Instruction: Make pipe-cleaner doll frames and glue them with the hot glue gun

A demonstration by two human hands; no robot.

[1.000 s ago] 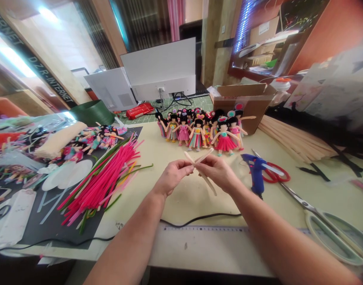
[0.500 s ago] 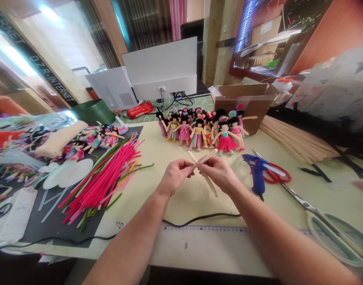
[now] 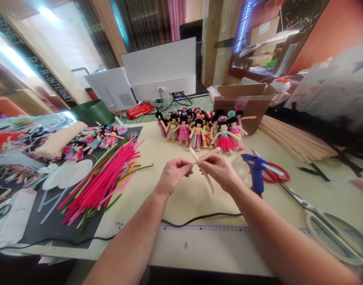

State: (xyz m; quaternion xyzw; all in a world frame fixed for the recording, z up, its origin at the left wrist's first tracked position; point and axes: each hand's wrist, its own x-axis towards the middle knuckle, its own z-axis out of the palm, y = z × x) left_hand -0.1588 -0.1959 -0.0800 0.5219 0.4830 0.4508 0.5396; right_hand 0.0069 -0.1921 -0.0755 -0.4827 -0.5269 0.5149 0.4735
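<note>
Cream-coloured pipe cleaners (image 3: 209,183), crossed in an X, are held above the table between my two hands. My left hand (image 3: 175,174) is closed, its thumb and finger pinching them at the left of the crossing. On the other side my right hand (image 3: 218,171) pinches them close to the crossing, with one arm of the X sticking out past its fingers. The lower ends hang down toward the tabletop. Just behind my hands stands a group of small dolls (image 3: 197,132) with black hair and bright skirts.
A blue glue gun (image 3: 257,174), red-handled scissors (image 3: 276,173) and large green-handled scissors (image 3: 326,225) lie at the right. Pink and green pipe cleaners (image 3: 101,178) lie piled at the left. A black cable (image 3: 199,218) and ruler cross the front. A cardboard box (image 3: 243,99) stands behind.
The crossed pipe cleaners have turned slightly in my fingers, and the lower ends have shifted a little left. My hands stay in nearly the same place, both still pinching.
</note>
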